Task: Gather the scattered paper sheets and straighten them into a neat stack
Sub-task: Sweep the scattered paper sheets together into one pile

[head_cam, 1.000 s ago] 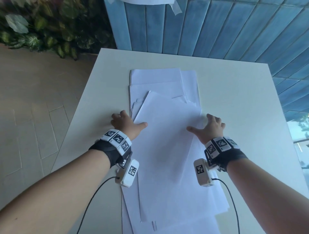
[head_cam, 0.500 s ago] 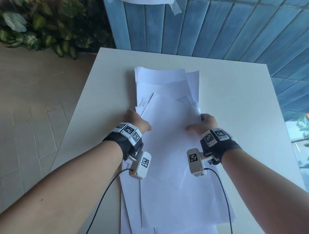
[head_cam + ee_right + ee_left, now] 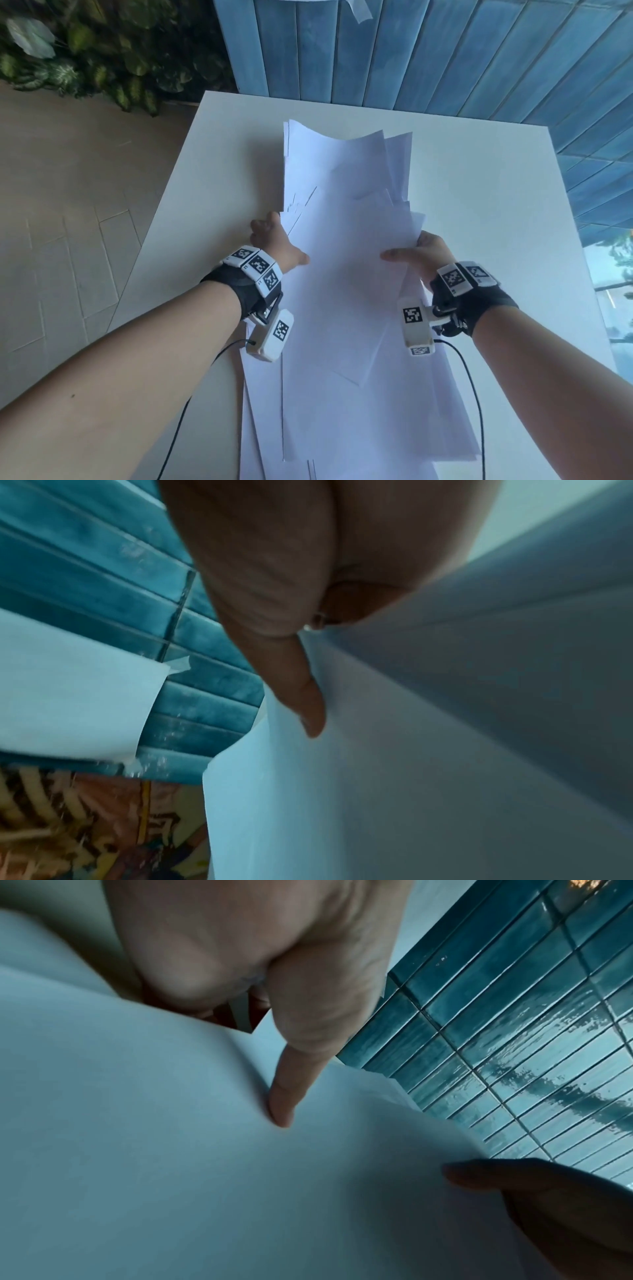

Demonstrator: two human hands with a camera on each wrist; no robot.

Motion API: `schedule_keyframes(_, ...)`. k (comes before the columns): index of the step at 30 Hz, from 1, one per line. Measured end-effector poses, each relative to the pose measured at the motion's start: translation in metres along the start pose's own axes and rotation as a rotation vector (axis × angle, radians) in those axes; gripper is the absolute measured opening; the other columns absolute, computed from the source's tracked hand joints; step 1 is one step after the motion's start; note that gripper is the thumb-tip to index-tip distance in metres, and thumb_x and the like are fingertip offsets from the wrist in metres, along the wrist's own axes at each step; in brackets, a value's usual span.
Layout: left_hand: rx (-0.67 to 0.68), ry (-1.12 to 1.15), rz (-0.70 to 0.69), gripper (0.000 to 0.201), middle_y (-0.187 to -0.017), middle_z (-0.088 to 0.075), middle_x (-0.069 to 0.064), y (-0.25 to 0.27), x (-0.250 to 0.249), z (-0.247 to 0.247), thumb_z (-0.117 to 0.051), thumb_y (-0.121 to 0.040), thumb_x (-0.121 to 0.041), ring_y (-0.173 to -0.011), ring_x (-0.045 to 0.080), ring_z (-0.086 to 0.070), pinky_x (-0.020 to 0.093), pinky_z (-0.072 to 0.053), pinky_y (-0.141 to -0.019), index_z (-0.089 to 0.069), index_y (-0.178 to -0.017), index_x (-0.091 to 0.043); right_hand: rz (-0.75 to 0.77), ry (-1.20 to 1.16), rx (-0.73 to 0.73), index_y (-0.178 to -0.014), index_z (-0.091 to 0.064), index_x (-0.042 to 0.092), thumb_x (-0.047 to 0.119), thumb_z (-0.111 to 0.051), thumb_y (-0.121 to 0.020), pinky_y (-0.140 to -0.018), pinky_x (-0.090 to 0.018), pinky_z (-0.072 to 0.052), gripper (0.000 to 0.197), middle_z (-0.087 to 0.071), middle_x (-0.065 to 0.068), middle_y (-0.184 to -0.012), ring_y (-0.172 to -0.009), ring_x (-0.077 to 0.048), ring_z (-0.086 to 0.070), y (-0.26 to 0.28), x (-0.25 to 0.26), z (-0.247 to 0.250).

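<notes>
A loose pile of white paper sheets (image 3: pixel 342 240) lies lengthwise on the white table (image 3: pixel 479 205), its edges uneven and its far end curling upward. My left hand (image 3: pixel 274 240) grips the pile's left edge, thumb on top and fingers tucked beneath. My right hand (image 3: pixel 418 253) grips the right edge the same way, thumb lying across the top sheet. In the left wrist view the thumb (image 3: pixel 284 1096) presses on the paper (image 3: pixel 171 1150). In the right wrist view the thumb (image 3: pixel 304 704) lies along the paper (image 3: pixel 411 777).
A blue tiled wall (image 3: pixel 445 51) rises behind the table, with a sheet (image 3: pixel 68 691) taped to it. Green plants (image 3: pixel 85 51) and a tiled floor (image 3: pixel 68 222) are to the left. Wrist-camera cables (image 3: pixel 476 394) trail by the pile.
Both hands moved inward from flat beside the pile to gripping its side edges. The sheets are squeezed narrower and their far end has lifted off the table.
</notes>
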State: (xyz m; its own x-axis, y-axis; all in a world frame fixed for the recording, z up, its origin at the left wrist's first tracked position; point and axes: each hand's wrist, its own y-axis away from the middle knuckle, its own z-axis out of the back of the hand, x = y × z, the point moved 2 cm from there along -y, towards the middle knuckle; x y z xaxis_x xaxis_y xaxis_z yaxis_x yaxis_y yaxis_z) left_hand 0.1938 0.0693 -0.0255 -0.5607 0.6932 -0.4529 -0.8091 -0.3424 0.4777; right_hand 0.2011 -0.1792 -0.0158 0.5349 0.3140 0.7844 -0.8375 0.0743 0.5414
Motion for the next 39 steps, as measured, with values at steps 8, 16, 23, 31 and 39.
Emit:
schedule_keyframes(8, 0.021, -0.029, -0.111, 0.085, -0.133, -0.036, 0.014, 0.005, 0.009, 0.004, -0.085, -0.065, -0.037, -0.12, 0.035, -0.047, 0.043, -0.043, -0.099, -0.038, -0.129, -0.009, 0.083, 0.2, 0.044, -0.111, -0.063, 0.01, 0.008, -0.08, -0.059, -0.09, -0.044, -0.052, 0.055, -0.071, -0.009, -0.103, -0.094, -0.028, -0.067, 0.006, -0.012, -0.002)
schedule_keyframes(16, 0.016, -0.137, 0.007, 0.078, -0.127, -0.051, 0.014, 0.054, 0.072, 0.035, -0.069, -0.072, -0.062, -0.114, 0.031, -0.053, 0.037, -0.045, -0.092, -0.049, -0.121, -0.005, 0.107, 0.197, -0.079, -0.11, -0.06, 0.01, -0.002, -0.074, -0.068, -0.076, -0.031, -0.047, 0.046, -0.066, -0.006, -0.097, -0.087, -0.024, -0.062, 0.019, -0.017, 0.003)
schedule_keyframes(23, 0.197, -0.268, 0.059, 0.074, -0.042, -0.034, 0.0, 0.123, 0.119, 0.016, -0.058, -0.059, -0.085, -0.039, 0.02, -0.038, 0.029, -0.022, -0.046, -0.034, -0.05, -0.016, 0.136, 0.096, -0.132, -0.105, -0.06, 0.011, -0.003, -0.065, -0.074, -0.053, -0.02, -0.045, 0.035, -0.064, -0.004, -0.085, -0.072, -0.02, -0.06, 0.042, -0.011, 0.008)
schedule_keyframes(31, 0.115, -0.135, -0.003, 0.084, -0.112, -0.055, 0.008, 0.147, 0.108, -0.02, -0.083, -0.055, -0.06, -0.101, 0.023, -0.055, 0.028, -0.04, -0.074, -0.049, -0.11, -0.006, 0.137, -0.07, -0.163, -0.105, -0.059, 0.016, -0.009, -0.059, -0.074, -0.059, -0.025, -0.052, 0.04, -0.064, 0.004, -0.081, -0.07, -0.014, -0.061, 0.061, -0.014, 0.018)
schedule_keyframes(39, 0.06, 0.199, -0.157, 0.087, -0.123, -0.04, 0.001, 0.147, 0.095, -0.044, -0.088, -0.061, -0.037, -0.12, 0.018, -0.043, 0.031, -0.039, -0.103, -0.042, -0.132, -0.02, 0.154, -0.194, -0.158, -0.1, -0.061, 0.015, -0.01, -0.059, -0.071, -0.058, -0.026, -0.053, 0.038, -0.065, -0.003, -0.084, -0.071, -0.02, -0.063, 0.067, -0.021, 0.04)
